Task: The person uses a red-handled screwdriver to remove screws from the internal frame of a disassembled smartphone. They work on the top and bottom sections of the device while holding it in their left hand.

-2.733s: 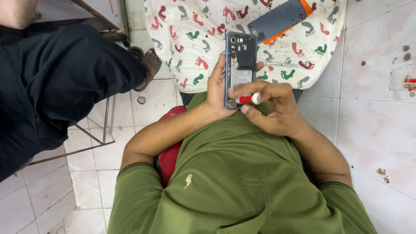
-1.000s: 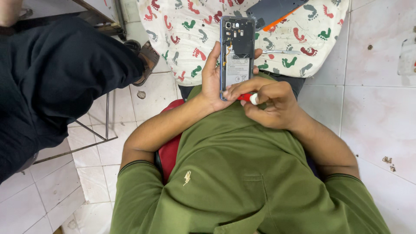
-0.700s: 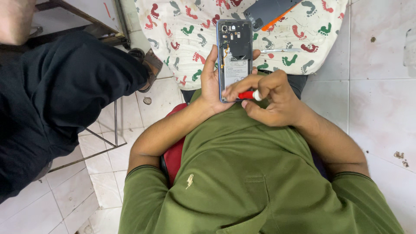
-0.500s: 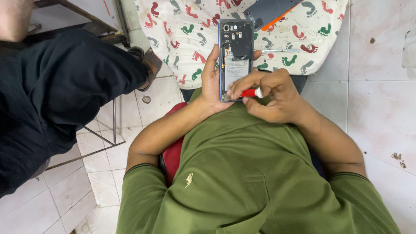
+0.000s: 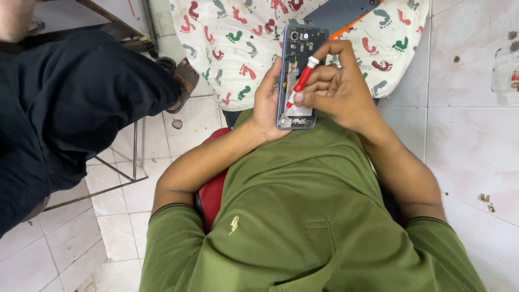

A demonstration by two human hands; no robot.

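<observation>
The left hand clasped the opened phone upright by its edge. The right hand, fingers curled, gripped a red screwdriver tilted against the phone's interior.

Bare tiled floor lay open right of the right hand; a co-worker's dark-clothed leg blocked the left side.

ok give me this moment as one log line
left hand: holds opened phone | right hand: holds red-and-white screwdriver, tip on phone | under: footprint cloth
</observation>
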